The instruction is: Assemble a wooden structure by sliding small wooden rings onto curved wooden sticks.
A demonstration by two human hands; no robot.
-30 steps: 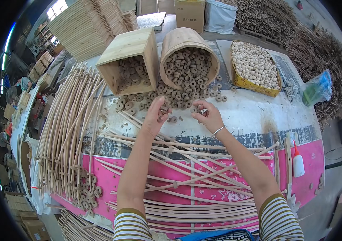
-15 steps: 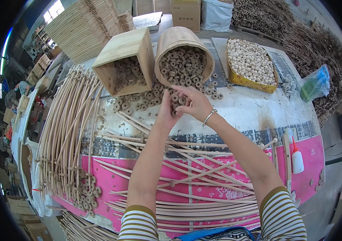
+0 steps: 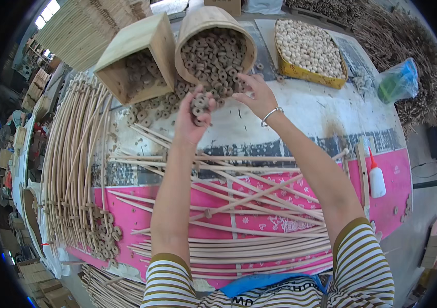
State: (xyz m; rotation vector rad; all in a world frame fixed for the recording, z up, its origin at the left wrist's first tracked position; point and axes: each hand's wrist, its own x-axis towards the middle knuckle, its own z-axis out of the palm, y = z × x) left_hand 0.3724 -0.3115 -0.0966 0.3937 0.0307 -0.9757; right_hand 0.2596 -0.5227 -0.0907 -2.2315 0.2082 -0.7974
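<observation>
My left hand (image 3: 189,127) is closed around several small brown wooden rings (image 3: 199,107), which show in the palm between thumb and fingers. To its right, my right hand (image 3: 260,100) has its fingers apart, with nothing visible in it. Its fingertips are close to the ring pile spilling from a round wooden bucket (image 3: 189,32) lying on its side. More rings are heaped inside the bucket. A square wooden box (image 3: 135,43), also tipped over, stands left of the bucket with rings inside and in front of its opening.
A yellow tray (image 3: 315,77) of pale wooden balls sits at the back right. Long thin wooden sticks (image 3: 259,241) lie across the pink cloth, and a bundle of sticks (image 3: 69,154) fills the left. A white glue bottle (image 3: 377,180) and a plastic bag (image 3: 398,82) are on the right.
My hands have separated: the right has moved away to the right and opened, while the left keeps the rings. The whole view has shifted, so the table things appear higher.
</observation>
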